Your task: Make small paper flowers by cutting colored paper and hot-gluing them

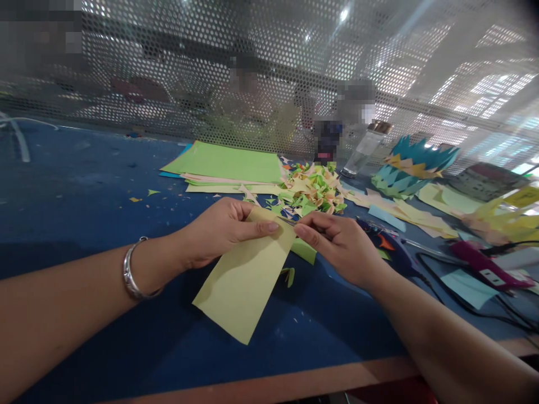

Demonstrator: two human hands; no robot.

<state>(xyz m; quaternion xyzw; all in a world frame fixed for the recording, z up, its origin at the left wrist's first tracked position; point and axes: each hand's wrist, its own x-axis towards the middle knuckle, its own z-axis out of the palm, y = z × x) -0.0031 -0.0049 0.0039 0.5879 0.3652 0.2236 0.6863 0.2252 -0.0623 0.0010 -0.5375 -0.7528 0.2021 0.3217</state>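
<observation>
My left hand (221, 233), centre of the frame, grasps a pale yellow sheet of paper (244, 280) near its upper end, thumb lying on the face of the sheet; its lower end slants toward the bottom centre. My right hand (341, 244), right of centre, pinches a thin tool (287, 221), mostly hidden by the fingers, at the sheet's upper right edge. A silver bangle (129, 272) encircles my left wrist. Above the hands, a heap of green and cream paper scraps (318, 189) lies on the blue tabletop (138, 348), just beside a stack of light green sheets (236, 163). Upper right: a clear bottle (361, 148) and a ring of teal, zigzag-edged paper (429, 156); right edge: a magenta device (482, 262)
</observation>
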